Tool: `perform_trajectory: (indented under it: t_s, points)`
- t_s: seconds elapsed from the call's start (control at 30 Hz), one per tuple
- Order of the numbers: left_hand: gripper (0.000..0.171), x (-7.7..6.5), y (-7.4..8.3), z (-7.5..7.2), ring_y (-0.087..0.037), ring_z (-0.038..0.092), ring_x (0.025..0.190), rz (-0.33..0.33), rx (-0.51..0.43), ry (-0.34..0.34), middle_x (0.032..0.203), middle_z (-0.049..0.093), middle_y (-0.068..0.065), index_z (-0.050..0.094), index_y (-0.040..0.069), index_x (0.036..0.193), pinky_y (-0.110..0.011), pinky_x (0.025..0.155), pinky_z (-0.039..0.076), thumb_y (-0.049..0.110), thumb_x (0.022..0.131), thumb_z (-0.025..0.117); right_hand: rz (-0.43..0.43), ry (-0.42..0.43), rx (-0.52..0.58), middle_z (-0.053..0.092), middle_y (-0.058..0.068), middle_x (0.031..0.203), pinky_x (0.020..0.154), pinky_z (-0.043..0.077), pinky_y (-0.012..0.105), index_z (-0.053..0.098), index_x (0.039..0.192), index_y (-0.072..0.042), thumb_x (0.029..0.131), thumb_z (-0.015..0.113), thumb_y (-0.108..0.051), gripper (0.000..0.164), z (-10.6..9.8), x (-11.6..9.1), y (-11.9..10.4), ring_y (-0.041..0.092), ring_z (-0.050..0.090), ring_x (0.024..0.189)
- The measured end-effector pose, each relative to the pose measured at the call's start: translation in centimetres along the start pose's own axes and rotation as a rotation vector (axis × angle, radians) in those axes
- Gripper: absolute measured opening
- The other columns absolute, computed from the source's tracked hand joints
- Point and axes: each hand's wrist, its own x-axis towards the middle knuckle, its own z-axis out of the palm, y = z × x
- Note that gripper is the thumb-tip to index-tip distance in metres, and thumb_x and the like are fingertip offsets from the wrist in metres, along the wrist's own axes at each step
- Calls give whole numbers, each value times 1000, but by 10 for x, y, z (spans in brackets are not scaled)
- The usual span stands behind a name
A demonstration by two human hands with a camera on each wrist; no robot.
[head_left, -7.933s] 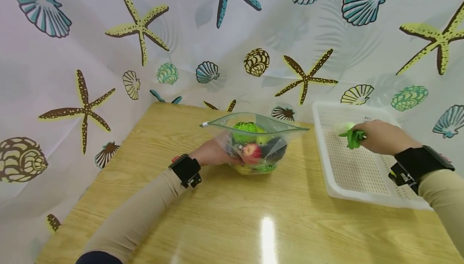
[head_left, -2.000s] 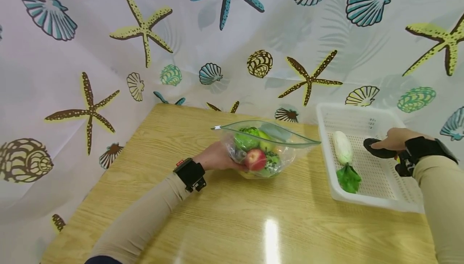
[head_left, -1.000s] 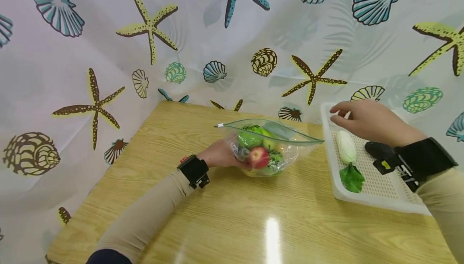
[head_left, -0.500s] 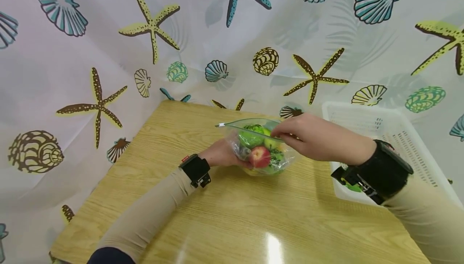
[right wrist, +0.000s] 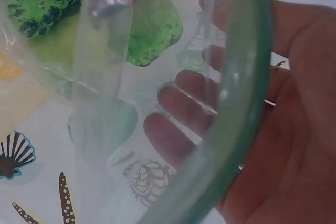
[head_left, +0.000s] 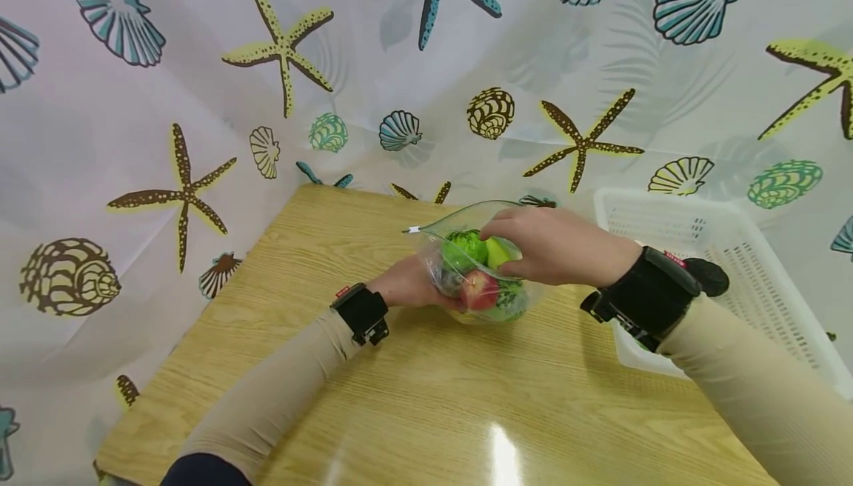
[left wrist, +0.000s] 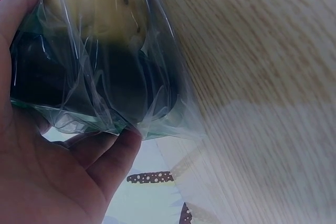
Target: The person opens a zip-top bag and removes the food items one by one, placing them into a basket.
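A clear zip bag of fruit and vegetables stands on the table. Inside show a red apple, a green cabbage-like vegetable and a yellow-green pear. My left hand grips the bag's left side low down. Through the plastic, the left wrist view shows a dark item and a yellowish one. My right hand is at the right end of the mouth, fingers and thumb apart. In the right wrist view, the green zip rim crosses my palm, with loosely bent fingers behind the plastic.
A white perforated tray stands at the right, partly behind my right forearm. A dark elongated vegetable lies in it, mostly hidden by the wrist strap. A shell-patterned cloth hangs behind the wooden table.
My right hand first held a leafy vegetable, later a dark elongated one; both went down in the tray. It then moved left to the bag, whose mouth now spreads wider. My left hand stays.
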Motion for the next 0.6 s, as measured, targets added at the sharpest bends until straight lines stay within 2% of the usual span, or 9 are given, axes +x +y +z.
perform_trajectory:
  t_s: [0.13, 0.37, 0.5, 0.6]
  points:
    - [103, -1, 0, 0, -5, 46, 106, -29, 8, 2, 126, 47, 6, 30, 20, 141, -35, 94, 45, 52, 60, 85, -15, -53, -19, 56, 9, 128, 84, 52, 45, 59, 128, -11, 79, 75, -29, 54, 3, 8, 0, 23, 49, 112]
    - [107, -2, -3, 0, -6, 46, 108, -47, 23, -4, 127, 49, 5, 28, 18, 144, -36, 93, 45, 55, 60, 83, -143, -96, -57, 45, 18, 138, 88, 50, 45, 49, 137, -10, 78, 76, -20, 65, 7, 23, -2, 30, 43, 119]
    - [106, -2, -3, 1, -6, 47, 106, -56, 40, -13, 124, 50, 5, 30, 17, 143, -35, 93, 46, 56, 59, 83, -124, -143, -59, 36, 19, 145, 75, 55, 41, 42, 143, -16, 76, 71, -4, 74, 8, 29, -4, 33, 39, 122]
    - [109, -1, -3, 1, -5, 46, 107, -63, 45, -16, 125, 50, 6, 28, 18, 144, -35, 93, 46, 56, 58, 83, -86, -188, -47, 35, 18, 146, 67, 56, 38, 39, 146, -20, 75, 68, 2, 79, 10, 32, -5, 33, 37, 123]
